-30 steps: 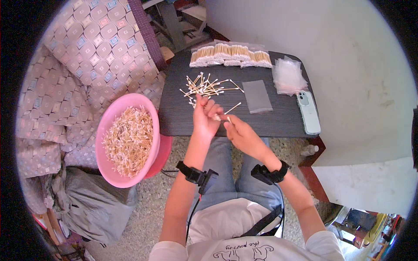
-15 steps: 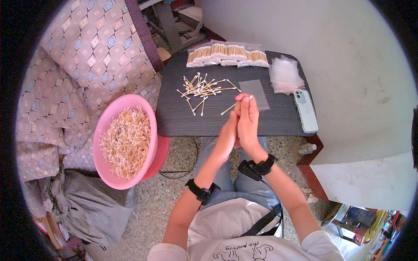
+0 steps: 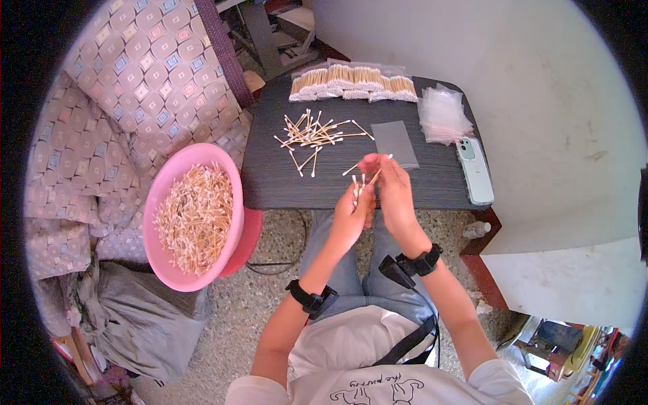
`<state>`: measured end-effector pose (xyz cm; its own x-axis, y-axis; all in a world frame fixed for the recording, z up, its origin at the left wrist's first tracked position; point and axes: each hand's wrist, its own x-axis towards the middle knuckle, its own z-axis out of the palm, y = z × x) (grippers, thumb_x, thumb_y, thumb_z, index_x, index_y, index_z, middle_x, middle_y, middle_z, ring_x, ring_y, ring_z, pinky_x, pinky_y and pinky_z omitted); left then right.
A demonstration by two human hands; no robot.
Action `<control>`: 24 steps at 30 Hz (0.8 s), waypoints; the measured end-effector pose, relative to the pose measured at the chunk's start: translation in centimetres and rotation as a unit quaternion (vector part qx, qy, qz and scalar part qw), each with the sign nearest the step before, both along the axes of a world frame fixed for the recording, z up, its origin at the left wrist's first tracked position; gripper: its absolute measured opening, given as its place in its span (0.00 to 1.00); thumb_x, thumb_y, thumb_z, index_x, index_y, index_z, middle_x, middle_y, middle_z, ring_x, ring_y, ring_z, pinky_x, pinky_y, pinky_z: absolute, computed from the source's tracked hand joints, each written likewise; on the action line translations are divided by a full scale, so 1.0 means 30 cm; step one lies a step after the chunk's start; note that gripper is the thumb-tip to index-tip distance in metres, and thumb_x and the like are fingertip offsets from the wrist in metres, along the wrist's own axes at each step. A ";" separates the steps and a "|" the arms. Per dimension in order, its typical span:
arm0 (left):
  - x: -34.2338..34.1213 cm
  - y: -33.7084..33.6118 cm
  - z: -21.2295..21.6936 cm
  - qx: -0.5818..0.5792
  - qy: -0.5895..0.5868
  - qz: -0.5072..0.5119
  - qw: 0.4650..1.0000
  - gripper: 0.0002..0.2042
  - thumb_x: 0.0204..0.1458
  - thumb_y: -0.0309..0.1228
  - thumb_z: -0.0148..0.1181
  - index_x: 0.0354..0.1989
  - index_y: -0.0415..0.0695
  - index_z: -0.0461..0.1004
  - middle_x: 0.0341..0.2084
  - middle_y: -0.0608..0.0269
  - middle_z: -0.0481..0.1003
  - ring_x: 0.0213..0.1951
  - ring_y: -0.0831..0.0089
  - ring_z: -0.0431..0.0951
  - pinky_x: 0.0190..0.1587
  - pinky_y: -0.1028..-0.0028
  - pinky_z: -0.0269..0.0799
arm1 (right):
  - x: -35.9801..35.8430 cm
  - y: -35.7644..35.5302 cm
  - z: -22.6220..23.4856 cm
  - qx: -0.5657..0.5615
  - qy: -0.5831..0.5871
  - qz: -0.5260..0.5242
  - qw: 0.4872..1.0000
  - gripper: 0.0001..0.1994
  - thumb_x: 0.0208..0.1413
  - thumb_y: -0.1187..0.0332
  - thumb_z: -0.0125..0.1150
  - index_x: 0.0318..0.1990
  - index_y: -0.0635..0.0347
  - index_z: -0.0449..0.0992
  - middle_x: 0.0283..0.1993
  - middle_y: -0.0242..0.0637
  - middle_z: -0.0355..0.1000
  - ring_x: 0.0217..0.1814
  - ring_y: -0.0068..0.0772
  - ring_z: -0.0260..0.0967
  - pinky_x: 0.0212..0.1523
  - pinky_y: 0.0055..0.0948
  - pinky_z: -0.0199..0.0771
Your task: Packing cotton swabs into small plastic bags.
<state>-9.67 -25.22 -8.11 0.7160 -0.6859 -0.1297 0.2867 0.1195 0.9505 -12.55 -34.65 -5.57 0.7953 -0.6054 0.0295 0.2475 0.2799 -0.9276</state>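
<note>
My left hand [image 3: 352,214] is closed round several cotton swabs [image 3: 357,190], whose white tips stick up above the fingers. Close beside it, my right hand [image 3: 397,196] pinches a cotton swab [image 3: 376,177] that slants over the left hand. Both hands are above the near edge of the dark table [image 3: 290,192]. Beyond them lies a loose pile of cotton swabs [image 3: 314,130], with a few strays around it. One lone swab [image 3: 350,169] rests just past my fingers. A flat clear plastic bag [image 3: 397,143] lies behind my right hand.
Filled bags of cotton swabs [image 3: 354,81] line the table's far side. A stack of clear bags [image 3: 443,113] and a white phone [image 3: 475,171] lie along the right edge, near the wall [image 3: 540,135]. A pink basin [image 3: 152,223] full of swabs stands at the left.
My hands have drawn apart slightly, the right one shifting to the right and nearer. The swabs in my left hand now show.
</note>
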 end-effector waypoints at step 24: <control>0.036 -0.077 -0.027 -0.077 -0.074 0.039 0.994 0.19 0.59 0.48 0.43 0.38 0.42 0.66 0.21 0.73 0.64 0.19 0.88 0.62 0.18 0.84 0.56 | -0.078 -0.017 0.020 -0.439 0.027 -0.118 0.890 0.09 0.52 0.76 0.56 0.41 0.62 0.77 0.41 0.39 0.74 0.41 0.25 0.70 0.41 0.26 0.69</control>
